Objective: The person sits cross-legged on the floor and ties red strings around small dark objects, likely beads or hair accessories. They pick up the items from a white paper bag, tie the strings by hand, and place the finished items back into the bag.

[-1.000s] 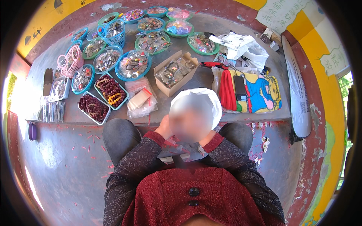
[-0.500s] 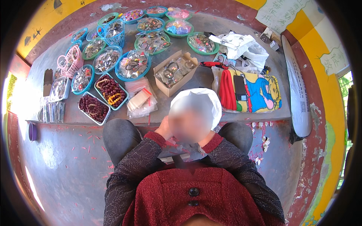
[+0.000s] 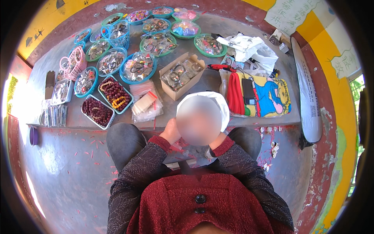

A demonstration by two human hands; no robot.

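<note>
My left hand (image 3: 170,132) and my right hand (image 3: 217,140) are held close together between my knees. A round blurred patch covers the fingers of both, so what they hold or touch is hidden. Behind the patch shows the curved rim of a white round thing (image 3: 223,110), perhaps a bowl or a lined basin; its inside is hidden. Below the hands, pale and reddish scraps (image 3: 180,146) show near my lap. Nearest beyond the hands stands an open cardboard box (image 3: 179,91) with small packets of dark ring-shaped bands.
On the raised grey platform (image 3: 187,117) are several blue and green baskets (image 3: 137,67) of packets, two trays of dark beaded strings (image 3: 98,111), clear plastic bags (image 3: 147,106), a folded colourful towel (image 3: 269,95) and a phone (image 3: 247,90). A purple cup (image 3: 34,136) sits at far left.
My hands have shifted very slightly to the right. The boxes, baskets and bags stay where they were.
</note>
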